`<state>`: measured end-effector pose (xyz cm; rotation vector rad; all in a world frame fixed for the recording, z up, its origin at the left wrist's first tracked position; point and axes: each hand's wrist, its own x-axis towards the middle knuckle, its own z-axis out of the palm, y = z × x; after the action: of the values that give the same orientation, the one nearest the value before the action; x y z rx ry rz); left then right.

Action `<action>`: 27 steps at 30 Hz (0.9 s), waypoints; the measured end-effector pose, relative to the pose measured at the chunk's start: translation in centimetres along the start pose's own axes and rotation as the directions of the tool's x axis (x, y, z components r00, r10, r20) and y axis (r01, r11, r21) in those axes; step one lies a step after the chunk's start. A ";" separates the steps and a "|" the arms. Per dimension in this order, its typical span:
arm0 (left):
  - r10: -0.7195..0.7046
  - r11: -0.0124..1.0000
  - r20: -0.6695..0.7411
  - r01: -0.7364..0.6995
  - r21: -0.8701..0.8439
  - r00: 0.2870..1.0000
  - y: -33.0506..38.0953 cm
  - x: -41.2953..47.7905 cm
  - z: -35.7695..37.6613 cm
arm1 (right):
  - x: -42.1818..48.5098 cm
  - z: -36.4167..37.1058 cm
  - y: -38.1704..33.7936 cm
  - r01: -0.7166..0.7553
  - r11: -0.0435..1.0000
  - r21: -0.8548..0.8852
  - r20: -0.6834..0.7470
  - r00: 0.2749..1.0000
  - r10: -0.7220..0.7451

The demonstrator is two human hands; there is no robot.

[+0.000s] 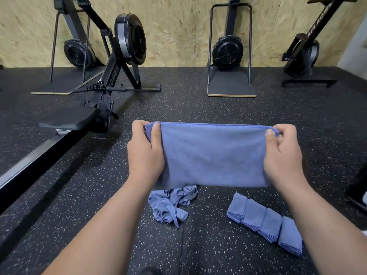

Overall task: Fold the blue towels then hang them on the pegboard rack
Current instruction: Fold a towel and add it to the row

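Item held: one blue microfibre towel (212, 153), doubled over, stretched flat in the air above the floor at the centre of view. Its long axis runs level from 9 o'clock to 3 o'clock. The stitched upper edge faces 12 o'clock, and the lower edge hangs towards 6 o'clock.

Left hand (146, 153): it pinches the upper corner at the 9 o'clock end, thumb on the near face and fingers curled behind the cloth.

Right hand (284, 155): it pinches the upper corner at the 3 o'clock end in the same manner (a little cloth bunches at the thumb). Both hands are closed on the towel and carry nothing else.

Below the held towel, at its 6 o'clock, a crumpled heap of blue towels (168, 205) lies on the black speckled rubber floor (218, 108); the hanging edge hides the heap's top.

At 5 o'clock, four folded blue towels (264, 223) stand in a touching row. The row's axis runs from 10 o'clock to 4 o'clock, apart from the heap.

At 10 o'clock a black rowing machine (111, 76) sits on the floor, its rail running to 8 o'clock. Three further black machines stand along the chipboard wall (178, 26), at 11, 12 and 2 o'clock.
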<state>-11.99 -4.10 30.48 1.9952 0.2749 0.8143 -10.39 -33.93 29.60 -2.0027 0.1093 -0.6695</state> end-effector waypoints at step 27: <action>-0.330 0.881 0.294 0.405 -0.244 0.897 -3.7 2.0 0.1 | 1.6 -0.9 2.1 -0.361 0.871 0.334 0.268 0.922 0.279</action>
<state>-9.93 -1.21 28.19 1.6613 0.3537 0.3347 -9.11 -36.26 28.80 -1.6170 0.1692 -0.2345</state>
